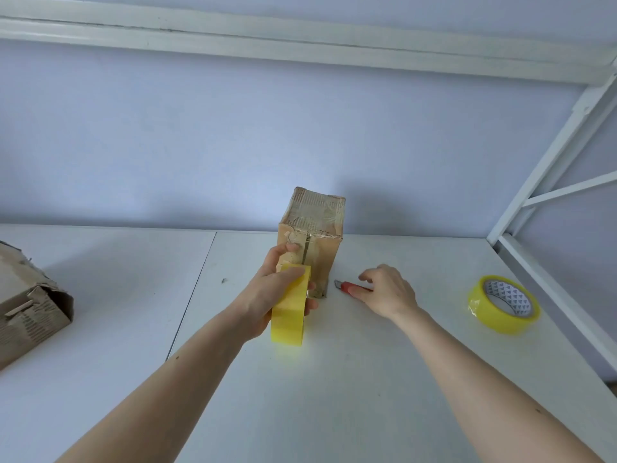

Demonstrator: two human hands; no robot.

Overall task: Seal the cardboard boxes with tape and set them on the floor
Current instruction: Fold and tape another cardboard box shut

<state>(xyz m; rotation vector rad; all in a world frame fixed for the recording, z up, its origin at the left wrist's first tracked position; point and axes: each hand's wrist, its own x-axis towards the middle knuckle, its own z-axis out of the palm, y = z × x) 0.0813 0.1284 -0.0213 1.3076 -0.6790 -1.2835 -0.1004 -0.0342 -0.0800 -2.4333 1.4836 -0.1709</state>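
A small, worn cardboard box (315, 225) stands upright on the white table (334, 379), near the back wall. My left hand (267, 295) grips a yellow tape roll (289, 307) held on edge against the box's front face, thumb stretched up onto the cardboard. Just right of the box's foot lies a red utility knife (349, 288). My right hand (387, 290) rests over the knife's handle with fingers loosely bent; whether it grips the knife is unclear.
A second yellow tape roll (504, 305) lies flat at the right of the table. A torn, open cardboard box (30, 305) sits at the left edge. A white metal frame (547, 182) rises on the right and overhead.
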